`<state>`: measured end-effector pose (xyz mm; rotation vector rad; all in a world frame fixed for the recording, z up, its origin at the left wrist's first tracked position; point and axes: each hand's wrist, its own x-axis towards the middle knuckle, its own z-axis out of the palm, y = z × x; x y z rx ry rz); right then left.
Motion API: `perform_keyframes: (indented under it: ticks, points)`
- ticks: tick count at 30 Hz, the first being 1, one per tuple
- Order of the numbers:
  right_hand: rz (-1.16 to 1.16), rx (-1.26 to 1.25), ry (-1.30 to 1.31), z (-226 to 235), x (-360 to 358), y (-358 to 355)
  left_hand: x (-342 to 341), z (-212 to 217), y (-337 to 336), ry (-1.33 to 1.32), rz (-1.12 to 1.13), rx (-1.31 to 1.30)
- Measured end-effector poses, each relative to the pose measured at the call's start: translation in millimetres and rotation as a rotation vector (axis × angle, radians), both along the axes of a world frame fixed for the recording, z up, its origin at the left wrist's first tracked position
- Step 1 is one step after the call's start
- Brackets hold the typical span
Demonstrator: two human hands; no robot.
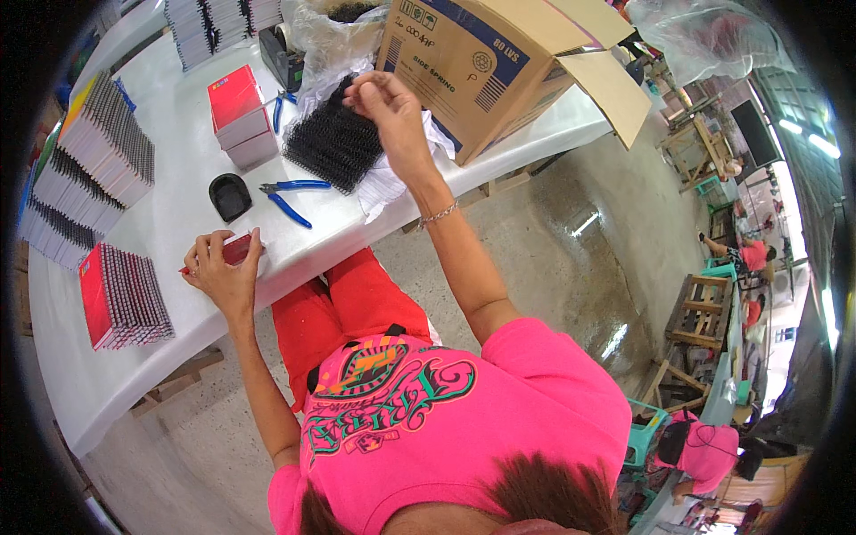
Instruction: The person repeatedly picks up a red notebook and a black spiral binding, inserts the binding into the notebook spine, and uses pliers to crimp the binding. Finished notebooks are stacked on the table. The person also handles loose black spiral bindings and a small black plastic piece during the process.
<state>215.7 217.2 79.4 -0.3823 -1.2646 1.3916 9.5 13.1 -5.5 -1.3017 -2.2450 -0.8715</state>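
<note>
Left hand grips a red pad; right hand is at the coils

The red pad (236,251) is at the bench's near edge, left of the coils (330,143) and closer to the person. The left hand (218,276) pinches it between the thumb and the other fingers. The right hand (397,116) is over the far edge of the coils, thumb and fingertips bunched close; whether a coil is between them cannot be told.

The coils lie heaped on a white cloth (379,192). Just on their near side are blue cutters (308,185), handles spread; the black dish (229,197) is to their left. A red stack (241,111) stands left of the coils, the bound pads (129,299) well apart beyond the dish. The box (464,76) is right of the coils, all on the bench (192,201).

Lifting one coil could drag others along, since the springy loops look tangled. A tug on the cloth, which hangs over the edge, might spill the heap. A loose left grip could let the red pad slip off the bench.
</note>
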Motion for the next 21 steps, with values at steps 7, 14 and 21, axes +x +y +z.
perform_keyframes:
  ticks: [7,14,21]
  points:
    - [0.159,0.299,-0.646,-29,-43,-56,-10,-3,1,0.003,-0.099,0.083]
    - [0.165,0.508,-0.731,-44,-59,-86,-2,-2,-4,-0.084,-0.061,0.073]
    - [0.149,0.597,-0.753,-48,-71,-90,-5,-4,-7,-0.137,-0.082,0.046]
